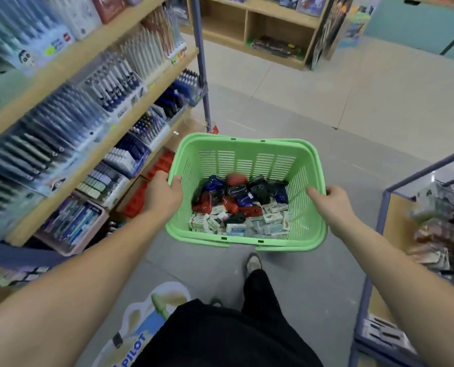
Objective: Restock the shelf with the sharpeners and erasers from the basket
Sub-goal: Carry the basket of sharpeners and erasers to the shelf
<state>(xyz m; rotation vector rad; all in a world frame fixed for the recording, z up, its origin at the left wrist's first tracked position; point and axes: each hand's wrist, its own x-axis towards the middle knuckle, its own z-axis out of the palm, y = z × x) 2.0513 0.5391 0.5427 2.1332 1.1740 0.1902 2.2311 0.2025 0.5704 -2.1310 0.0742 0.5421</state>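
Gripping basket (247, 141) rim: left hand (162, 198), right hand (333, 205), fingers (314, 192) clamped; sharpeners (237, 193), erasers (271, 217) inside; floor sticker (141, 324) "PILOT".

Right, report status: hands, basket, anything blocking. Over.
Hands: left hand grips basket's left rim, right hand the right rim. Inside: sharpeners and erasers, piled. Close on the left, the shelf; nothing seen blocking.

A green slotted plastic basket (247, 157) is being held by both side rims in a shop aisle.
The left rim is being gripped by the left hand (165, 196) and the right rim by the right hand (332, 205). Red, blue and black plastic sharpeners (236, 197) and white paper-sleeved erasers (247, 225) are being held inside, beside wooden pen shelves (88, 165).
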